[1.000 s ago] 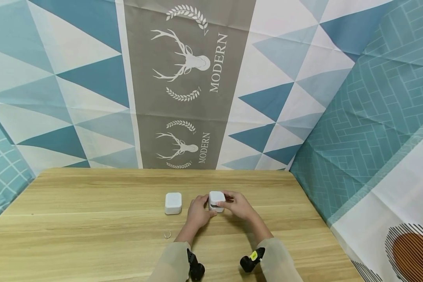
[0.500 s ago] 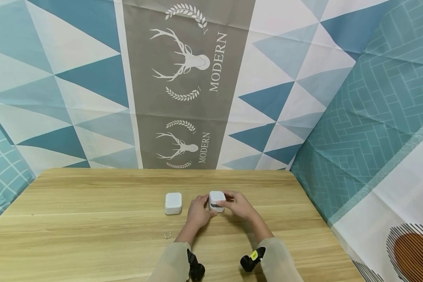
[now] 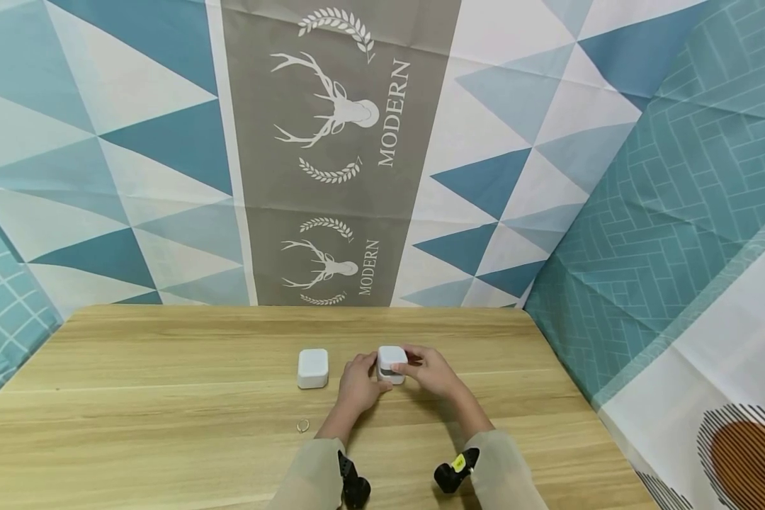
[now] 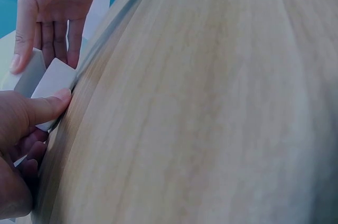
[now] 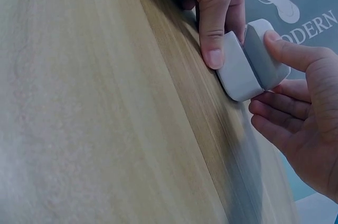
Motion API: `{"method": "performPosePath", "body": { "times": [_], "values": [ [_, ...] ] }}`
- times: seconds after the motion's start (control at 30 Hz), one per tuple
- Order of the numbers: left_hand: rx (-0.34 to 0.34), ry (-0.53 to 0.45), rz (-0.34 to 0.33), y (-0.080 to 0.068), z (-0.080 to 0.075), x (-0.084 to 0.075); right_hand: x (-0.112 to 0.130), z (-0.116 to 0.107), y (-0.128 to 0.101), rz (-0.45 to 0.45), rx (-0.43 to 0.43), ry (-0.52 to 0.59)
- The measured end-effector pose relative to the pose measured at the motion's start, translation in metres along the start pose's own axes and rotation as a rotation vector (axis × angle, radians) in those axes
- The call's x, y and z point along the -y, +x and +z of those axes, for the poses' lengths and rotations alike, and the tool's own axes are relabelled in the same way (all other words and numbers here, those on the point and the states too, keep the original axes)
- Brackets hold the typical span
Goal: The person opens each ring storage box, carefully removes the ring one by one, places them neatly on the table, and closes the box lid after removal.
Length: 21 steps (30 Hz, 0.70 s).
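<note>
A small white box with rounded corners (image 3: 392,356) stands on the table between both hands, its lid raised from the base with a dark gap showing. My left hand (image 3: 360,386) grips the base (image 5: 238,71), thumb on the near side and fingers beyond it. With thumb and fingers, my right hand (image 3: 432,371) pinches the lid (image 5: 266,60), which tilts away from the base in the right wrist view. The inside of the box is hidden. To the left, a second white box (image 3: 313,368) sits shut. A thin ring (image 3: 302,425) lies nearer the front, left of the left forearm.
The wooden table (image 3: 166,411) stretches out around the boxes. Behind it hangs a patterned cloth (image 3: 331,142) with deer heads and triangles, and a teal cloth (image 3: 663,212) borders the right side. A black camera (image 3: 355,489) is strapped to the left wrist.
</note>
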<state>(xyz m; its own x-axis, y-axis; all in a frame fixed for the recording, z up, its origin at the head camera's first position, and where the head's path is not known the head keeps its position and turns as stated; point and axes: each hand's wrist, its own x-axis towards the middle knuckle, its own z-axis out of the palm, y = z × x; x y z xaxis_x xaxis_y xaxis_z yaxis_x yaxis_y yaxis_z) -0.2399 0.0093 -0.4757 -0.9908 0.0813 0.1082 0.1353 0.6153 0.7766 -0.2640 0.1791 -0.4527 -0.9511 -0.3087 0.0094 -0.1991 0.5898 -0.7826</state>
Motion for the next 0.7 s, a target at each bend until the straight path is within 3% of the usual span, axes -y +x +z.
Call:
{"method": "performPosePath", "body": {
  "times": [0.7],
  "values": [
    [0.000,-0.004,0.006,0.0001,0.0004,0.0011,-0.0014,0.0043,-0.0014,-0.022,-0.051,0.051]
  ]
}}
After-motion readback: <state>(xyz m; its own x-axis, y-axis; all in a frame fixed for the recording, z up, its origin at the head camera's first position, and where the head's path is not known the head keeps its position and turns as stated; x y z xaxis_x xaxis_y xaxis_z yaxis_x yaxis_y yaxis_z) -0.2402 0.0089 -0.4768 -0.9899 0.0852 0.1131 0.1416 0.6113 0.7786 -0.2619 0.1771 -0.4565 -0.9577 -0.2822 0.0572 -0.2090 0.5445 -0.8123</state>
